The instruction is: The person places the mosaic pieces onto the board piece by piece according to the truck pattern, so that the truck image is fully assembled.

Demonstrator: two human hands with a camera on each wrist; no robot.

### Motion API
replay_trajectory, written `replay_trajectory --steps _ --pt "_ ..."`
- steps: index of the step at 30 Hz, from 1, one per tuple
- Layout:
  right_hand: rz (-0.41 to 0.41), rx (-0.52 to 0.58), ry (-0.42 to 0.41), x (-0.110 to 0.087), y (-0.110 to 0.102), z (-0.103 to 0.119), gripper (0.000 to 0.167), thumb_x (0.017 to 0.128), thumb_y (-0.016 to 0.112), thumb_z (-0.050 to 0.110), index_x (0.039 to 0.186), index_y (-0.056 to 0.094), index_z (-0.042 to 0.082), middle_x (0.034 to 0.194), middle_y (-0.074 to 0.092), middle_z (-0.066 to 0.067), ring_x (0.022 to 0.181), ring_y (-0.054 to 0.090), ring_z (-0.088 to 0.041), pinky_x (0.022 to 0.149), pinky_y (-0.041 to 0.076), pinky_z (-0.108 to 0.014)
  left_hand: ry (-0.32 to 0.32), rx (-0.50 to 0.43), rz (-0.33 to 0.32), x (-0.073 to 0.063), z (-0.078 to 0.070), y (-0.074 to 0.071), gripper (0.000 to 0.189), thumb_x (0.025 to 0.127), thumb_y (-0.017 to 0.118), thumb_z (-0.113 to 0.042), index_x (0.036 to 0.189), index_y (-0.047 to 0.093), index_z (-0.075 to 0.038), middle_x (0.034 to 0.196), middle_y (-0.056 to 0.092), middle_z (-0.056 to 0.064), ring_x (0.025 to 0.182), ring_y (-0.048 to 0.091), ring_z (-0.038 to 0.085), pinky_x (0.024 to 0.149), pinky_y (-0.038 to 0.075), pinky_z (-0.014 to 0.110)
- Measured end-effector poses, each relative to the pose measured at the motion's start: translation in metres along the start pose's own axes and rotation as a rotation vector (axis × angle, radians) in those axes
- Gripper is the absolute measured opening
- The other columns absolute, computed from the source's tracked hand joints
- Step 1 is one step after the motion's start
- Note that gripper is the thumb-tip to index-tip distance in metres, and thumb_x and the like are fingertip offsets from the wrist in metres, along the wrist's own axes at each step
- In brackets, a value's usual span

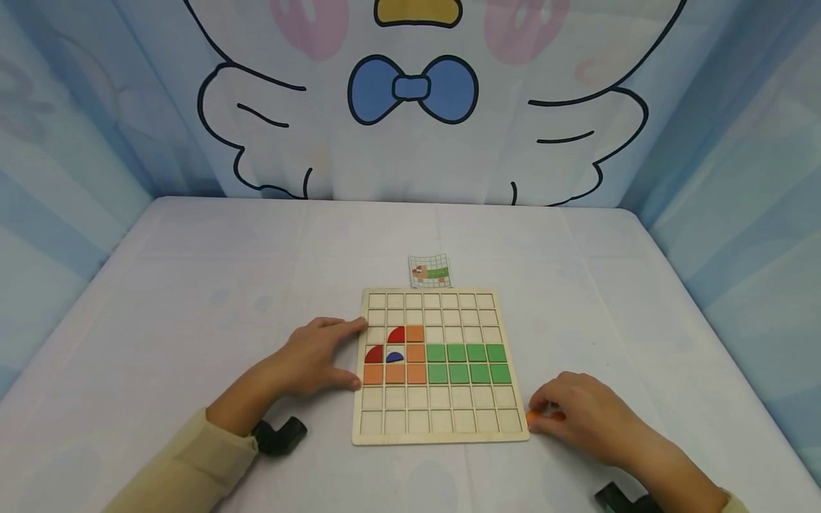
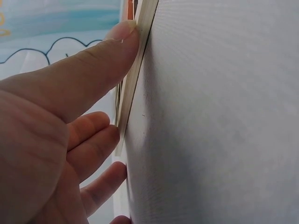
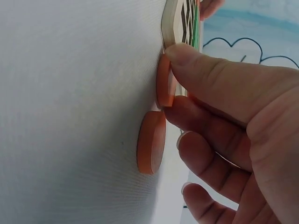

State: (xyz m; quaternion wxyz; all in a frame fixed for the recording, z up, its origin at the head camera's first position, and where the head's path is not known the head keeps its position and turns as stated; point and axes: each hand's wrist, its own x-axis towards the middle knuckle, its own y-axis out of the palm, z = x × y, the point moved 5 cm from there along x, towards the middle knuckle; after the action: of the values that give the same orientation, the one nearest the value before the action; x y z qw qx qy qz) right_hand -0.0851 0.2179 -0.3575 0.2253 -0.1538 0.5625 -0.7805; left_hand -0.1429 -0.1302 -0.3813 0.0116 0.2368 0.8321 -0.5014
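Note:
A wooden grid board [image 1: 442, 439] lies flat on the white table. Orange squares, green squares [image 1: 456, 353], two red curved pieces [image 1: 397, 335] and a blue half-round piece [image 1: 394, 358] fill some of its cells. My left hand [image 1: 301, 362] rests against the board's left edge, thumb and a fingertip touching the rim, fingers loosely extended. At the lower right corner, my right hand [image 1: 586, 413] pinches an orange curved piece [image 3: 163, 81] between thumb and index finger, close to the tabletop. A second orange piece [image 3: 152, 142] lies on the table beside it, partly under the hand in the head view.
A small picture card [image 1: 430, 271] lies just beyond the board's top edge, showing a grid with a green and orange figure. White cloth covers the table [image 1: 256, 249]. Printed curtains [image 1: 413, 157] hang behind and along both sides. A black wrist camera [image 1: 280, 436] sits below the left wrist.

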Motion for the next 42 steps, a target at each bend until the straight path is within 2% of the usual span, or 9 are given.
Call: replay_trajectory --steps 9,17,26,42 --pt "-0.103 -0.068 -0.071 0.003 -0.002 0.002 0.015 0.078 0.086 0.02 0.091 0.078 0.02 0.086 0.067 0.017 0.079 0.059 -0.004 0.068 0.051 -0.031 0.005 0.004 -0.005 0.0 -0.001 -0.002 0.091 0.076 0.089 -0.035 0.153 0.044 -0.013 0.146 0.05 0.014 0.138 0.037 0.039 0.105 0.034 0.062" --pt "-0.075 -0.099 -0.028 0.009 -0.001 0.003 0.018 0.079 0.086 0.018 0.095 0.079 0.017 0.088 0.069 0.014 0.08 0.061 -0.007 0.069 0.052 -0.031 0.012 0.008 -0.005 -0.001 -0.002 -0.003 0.091 0.076 0.088 -0.037 0.152 0.045 -0.014 0.146 0.05 0.013 0.137 0.038 0.039 0.104 0.035 0.061" --pt "-0.083 -0.102 -0.03 0.013 -0.002 0.003 0.017 0.081 0.084 0.015 0.097 0.078 0.017 0.089 0.069 0.013 0.081 0.061 -0.008 0.07 0.053 -0.033 0.016 0.005 -0.007 0.0 -0.002 -0.003 0.091 0.076 0.089 -0.036 0.152 0.045 -0.013 0.146 0.05 0.014 0.137 0.037 0.039 0.104 0.035 0.061" --pt "-0.025 -0.108 0.043 0.02 -0.001 0.001 0.019 0.083 0.082 0.017 0.101 0.076 0.014 0.095 0.069 0.008 0.088 0.061 -0.014 0.077 0.054 -0.038 0.012 0.012 0.0 -0.002 -0.002 -0.003 0.091 0.075 0.089 -0.038 0.152 0.046 -0.014 0.145 0.05 0.014 0.136 0.038 0.039 0.104 0.035 0.062"
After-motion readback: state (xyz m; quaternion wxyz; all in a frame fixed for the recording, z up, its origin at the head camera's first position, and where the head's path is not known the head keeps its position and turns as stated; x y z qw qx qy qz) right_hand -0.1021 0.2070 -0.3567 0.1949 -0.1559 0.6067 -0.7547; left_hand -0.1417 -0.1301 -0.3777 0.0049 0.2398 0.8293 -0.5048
